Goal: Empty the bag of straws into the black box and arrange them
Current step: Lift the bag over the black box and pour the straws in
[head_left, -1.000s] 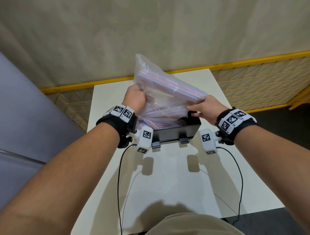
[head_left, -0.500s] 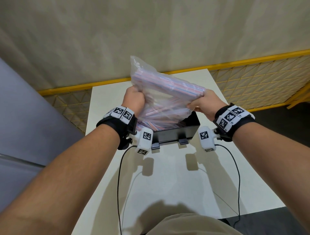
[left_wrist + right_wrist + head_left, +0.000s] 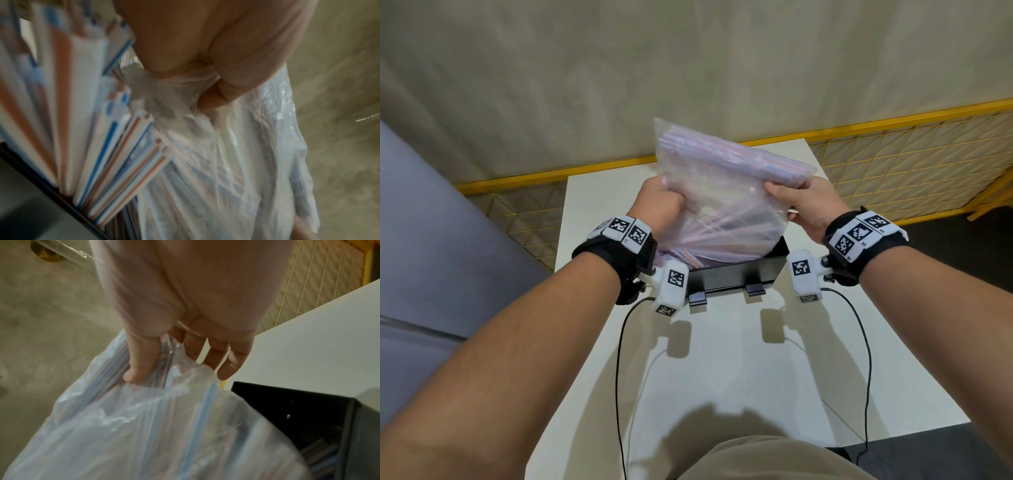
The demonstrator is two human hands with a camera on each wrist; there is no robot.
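Nearest the viewer, a pale counter (image 3: 739,394) carried two trailing black cables (image 3: 868,359) running up to the wrist cameras (image 3: 804,275). Both forearms reached forward, wrists banded in black straps with printed markers. Past them, at mid-counter, stood the black box (image 3: 736,277), its open top facing up and two small clips on its near wall. Straws (image 3: 115,155), striped blue and orange on white, already lay fanned against the box's left end, some leaning on its rim.

Above the box hung the bag (image 3: 722,192), clear plastic, tilted with its closed end raised toward the far wall and its mouth down over the box; held so, presumably, for the straws to slide out by their own weight. Many straws were lodged in its upper part.

Left hand (image 3: 661,204): clenched in a fist around a gathered fold of the bag's left edge, knuckles up, apparently keeping the mouth aimed at the box. Right hand (image 3: 796,202): grasping the bag's right corner, thumb pressed on top and fingers (image 3: 216,356) underneath, lifting that side; how firmly the lower fingers bore on the plastic was hard to tell through the blur.

Beyond the counter ran a yellow mesh barrier (image 3: 893,161) and a beige wall.
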